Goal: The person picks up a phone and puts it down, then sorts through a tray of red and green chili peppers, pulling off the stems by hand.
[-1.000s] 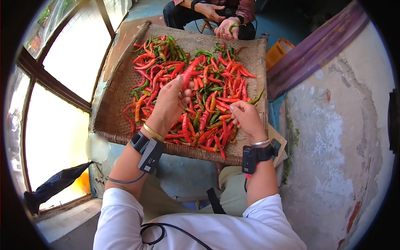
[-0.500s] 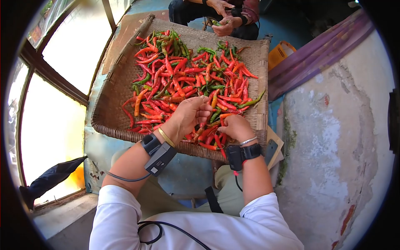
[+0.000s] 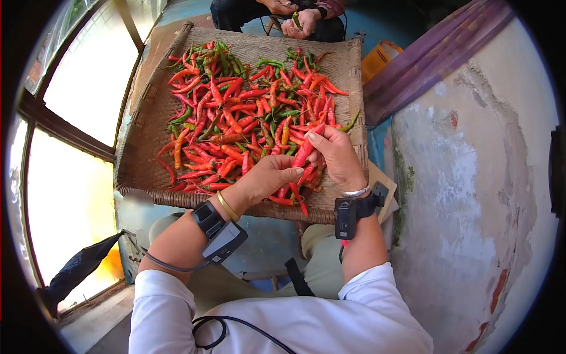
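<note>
A red chili pepper (image 3: 303, 152) is held up slantwise between my hands, above the woven basket tray (image 3: 359, 118). My right hand (image 3: 338, 154) pinches its upper end between thumb and fingers. At the lower end, my left hand (image 3: 270, 178) closes thumb and fingers on it; the fingertips are partly hidden. Beneath and beyond my hands lies a heap of mostly red chili peppers (image 3: 236, 124). Some green chili peppers (image 3: 221, 58) are mixed in, bunched most thickly at the far left of the heap.
Across the tray sits another person, whose hand (image 3: 299, 25) holds a green pepper. Windows (image 3: 71, 194) line the left side, with a dark folded cloth (image 3: 82, 268) below. A worn wall (image 3: 454, 177), a purple curtain (image 3: 436, 56) and an orange container (image 3: 380, 59) are on the right.
Both hands have come together and risen a little from the heap, now with a red chili pepper between them. The view has shifted slightly, moving the tray left in the picture.
</note>
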The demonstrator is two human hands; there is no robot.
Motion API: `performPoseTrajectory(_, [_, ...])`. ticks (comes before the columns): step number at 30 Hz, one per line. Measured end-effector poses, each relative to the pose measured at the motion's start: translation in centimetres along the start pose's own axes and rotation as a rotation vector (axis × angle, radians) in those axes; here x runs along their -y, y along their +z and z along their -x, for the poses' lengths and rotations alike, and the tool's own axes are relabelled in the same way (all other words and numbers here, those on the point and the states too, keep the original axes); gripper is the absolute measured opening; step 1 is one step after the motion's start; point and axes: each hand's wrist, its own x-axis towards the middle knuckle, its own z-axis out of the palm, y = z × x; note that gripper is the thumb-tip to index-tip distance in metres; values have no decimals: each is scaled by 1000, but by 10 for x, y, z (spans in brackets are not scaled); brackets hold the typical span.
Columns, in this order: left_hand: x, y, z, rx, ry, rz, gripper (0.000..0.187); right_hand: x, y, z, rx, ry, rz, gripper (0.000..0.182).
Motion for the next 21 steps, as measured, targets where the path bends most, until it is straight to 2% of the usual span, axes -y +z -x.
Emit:
performPoseTrajectory(1, [0, 0, 1, 10, -15, -45, 22, 0, 2, 0, 25, -1, -86, 13])
performPoseTrajectory(6, [-9, 13, 8, -43, -34, -217, 26, -1, 4, -1, -46, -10, -77, 13])
performPoseTrajectory(8, [-9, 25, 14, -482, 776, -1125, 35, -5, 1, -4, -113, 10, -37, 14])
performPoseTrajectory(9, [-20, 25, 20, -282, 877, -1243, 44, -11, 3, -8, -118, 4, -117, 15])
performPoseTrajectory(10, [-22, 27, 23, -277, 875, -1245, 44, -15, 4, -9, -122, 5, -121, 15])
performPoseTrajectory(12, [-22, 31, 27, 70, 1273, -1513, 48, -18, 11, -11, -37, 51, 18, 14])
performPoseTrajectory(13, [-19, 35, 28, 148, 1351, -1513, 43, -14, 19, -8, -64, 125, 40, 15])
performPoseTrajectory(14, [-15, 39, 30, 150, 1350, -1511, 43, -17, 24, -9, -66, 127, 40, 15])
performPoseTrajectory(16, [-9, 46, 31, 202, 1475, -1635, 38, -24, 31, -14, -38, 136, 120, 16])
performPoseTrajectory(18, [-9, 47, 29, 217, 1469, -1667, 34, -30, 36, -14, -27, 151, 110, 16])
performPoseTrajectory(20, [-7, 45, 28, 246, 1414, -1627, 32, -33, 41, -15, -2, 147, -8, 15])
performPoseTrajectory(21, [-7, 45, 28, 242, 1413, -1626, 32, -34, 44, -14, 2, 181, -172, 15])
